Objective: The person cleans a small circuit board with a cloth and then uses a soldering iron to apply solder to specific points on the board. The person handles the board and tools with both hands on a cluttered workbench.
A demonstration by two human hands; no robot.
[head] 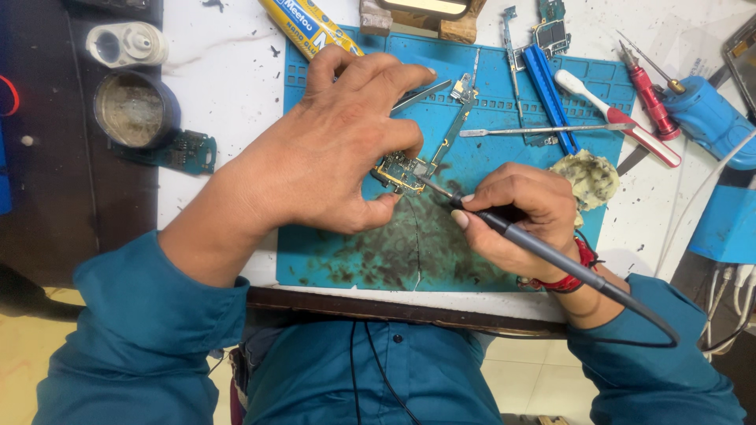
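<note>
Two hands work close together over a blue work mat [472,86] that lies on a white, speckled tabletop [228,86]. Left hand [331,149] arches over a small circuit board [403,170], its thumb and fingertips pinching the board by its edges and holding it down near the middle of the mat, where the blue surface is stained dark. A narrow strip of board [453,130] runs up and away from it toward the far edge of the mat. Right hand [516,216] is closed in a pen grip around a soldering iron [535,245] with a dark handle, whose thin metal tip touches the right edge of the circuit board; its black cord loops back past the wrist, which wears a red band [579,267]. Just beyond the right hand sits a yellowish sponge [587,177] at the mat's right edge. Farther back on the mat lie a metal spatula [543,130], blue tweezers [551,90] and a white toothbrush with a red stripe [622,118]. A red screwdriver [650,98] rests on the tabletop to the right, a yellow glue tube [311,24] lies at the mat's far left corner, and a round tin [134,110] stands well off to the left beside a second small board [185,153].
</note>
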